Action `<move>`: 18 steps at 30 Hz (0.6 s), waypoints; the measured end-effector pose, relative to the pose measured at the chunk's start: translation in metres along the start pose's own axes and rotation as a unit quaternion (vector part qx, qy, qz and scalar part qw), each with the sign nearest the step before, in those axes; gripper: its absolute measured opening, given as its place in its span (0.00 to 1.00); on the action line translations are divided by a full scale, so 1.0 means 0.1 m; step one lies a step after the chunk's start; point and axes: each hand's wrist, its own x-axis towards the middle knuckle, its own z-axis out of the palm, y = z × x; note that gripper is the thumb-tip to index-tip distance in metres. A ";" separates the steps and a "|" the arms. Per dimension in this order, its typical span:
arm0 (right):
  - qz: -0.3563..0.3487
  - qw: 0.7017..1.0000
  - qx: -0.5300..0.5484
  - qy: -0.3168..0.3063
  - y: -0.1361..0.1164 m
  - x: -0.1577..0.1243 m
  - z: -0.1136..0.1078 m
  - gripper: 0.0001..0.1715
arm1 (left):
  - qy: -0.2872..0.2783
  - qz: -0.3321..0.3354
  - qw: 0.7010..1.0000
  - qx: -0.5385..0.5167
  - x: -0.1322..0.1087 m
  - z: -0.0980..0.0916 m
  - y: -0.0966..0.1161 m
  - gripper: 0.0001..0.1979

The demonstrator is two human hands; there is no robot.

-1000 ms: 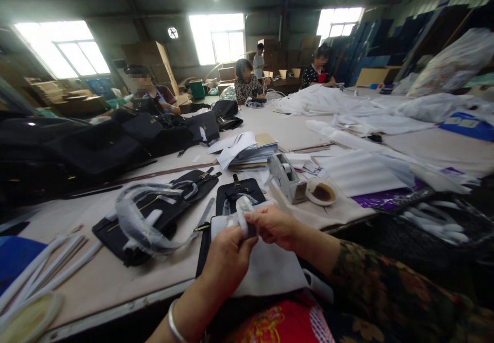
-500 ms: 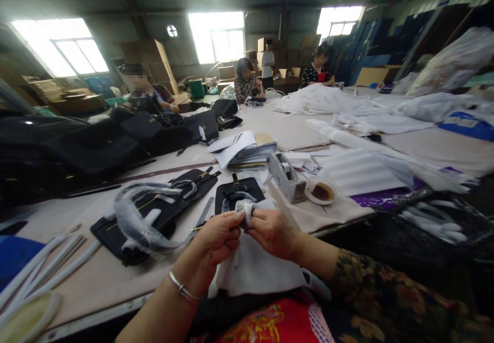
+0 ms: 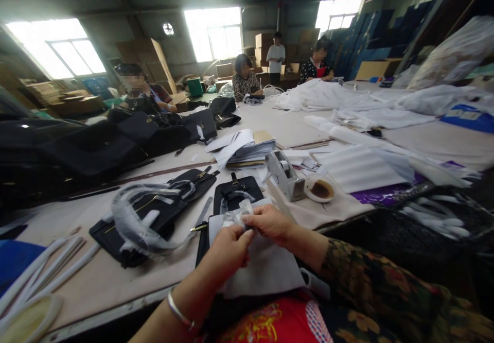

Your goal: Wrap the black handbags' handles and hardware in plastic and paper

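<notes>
1. Fingers [image 3: 247, 236] of the left hand [image 3: 228, 253] and the right hand [image 3: 272, 223] are pinched narrowly on a strip of clear plastic wrap [image 3: 242, 209], with thumb and forefinger tips of both hands almost meeting. A silver bangle [image 3: 179, 313] circles the left wrist.
2. The wrap is translucent and crinkled, whitish where the light catches it, and bunched into a small tuft just above the fingertips. It is held nearer than the tape dispenser [image 3: 286, 175] and to its left, a little above the table [image 3: 96, 276].
3. Beneath the hands, nearer than the dispenser, a white sheet [image 3: 270, 271] hangs over the table's near edge. It covers the lower part of a black bag [image 3: 247, 186], whose buckled strap shows just left of the dispenser.
4. Further left of the dispenser lies a second black bag [image 3: 170, 204]. Its looped handle [image 3: 135, 224] is sheathed in the same cloudy film.
5. Just right of the dispenser stands a small white dish [image 3: 319, 189] with a brown patch inside.
6. Behind the dispenser and slightly left is a loose stack of papers [image 3: 247, 150].
7. Far beyond the dispenser, at the table's far end, a seated person in a patterned top [image 3: 244, 78] is at work, with other people close by.
</notes>
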 end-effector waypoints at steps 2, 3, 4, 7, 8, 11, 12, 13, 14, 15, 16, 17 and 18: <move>-0.052 0.998 -0.029 0.006 0.05 -0.01 -0.02 0.21 | -0.028 -0.055 0.994 -0.086 0.04 -0.05 0.10 0.17; -0.084 0.995 -0.060 0.012 0.08 -0.02 -0.04 0.20 | -0.035 -0.085 0.987 -0.132 0.07 -0.08 0.15 0.17; -0.117 0.987 -0.103 0.021 0.11 -0.02 -0.05 0.19 | -0.036 -0.115 0.978 -0.171 0.11 -0.09 0.20 0.17; -0.198 0.938 -0.276 0.069 0.18 -0.02 -0.10 0.18 | -0.016 -0.170 0.968 -0.183 0.23 -0.09 0.32 0.14; -0.221 0.911 -0.338 0.084 0.20 -0.02 -0.11 0.17 | -0.007 -0.175 0.969 -0.172 0.27 -0.06 0.34 0.13; -0.263 0.823 -0.492 0.109 0.21 -0.03 -0.12 0.14 | 0.024 -0.167 0.975 -0.143 0.34 0.02 0.36 0.11; -0.271 0.796 -0.530 0.107 0.21 -0.05 -0.12 0.14 | 0.034 -0.160 0.978 -0.133 0.35 0.05 0.35 0.10; -0.278 0.773 -0.560 0.103 0.20 -0.07 -0.11 0.16 | 0.044 -0.151 0.980 -0.122 0.35 0.07 0.34 0.10; -0.285 0.754 -0.584 0.095 0.19 -0.09 -0.11 0.17 | 0.050 -0.141 0.983 -0.109 0.36 0.09 0.32 0.10; -0.292 0.740 -0.600 0.081 0.18 -0.12 -0.12 0.17 | 0.056 -0.129 0.986 -0.094 0.35 0.10 0.31 0.10; -0.299 0.733 -0.608 0.065 0.15 -0.16 -0.13 0.17 | 0.060 -0.116 0.988 -0.077 0.35 0.11 0.29 0.11; -0.304 0.734 -0.605 0.055 0.13 -0.20 -0.17 0.17 | 0.064 -0.102 0.991 -0.059 0.35 0.11 0.27 0.12; -0.307 0.743 -0.592 0.055 0.10 -0.25 -0.22 0.17 | 0.066 -0.090 0.993 -0.043 0.35 0.11 0.25 0.12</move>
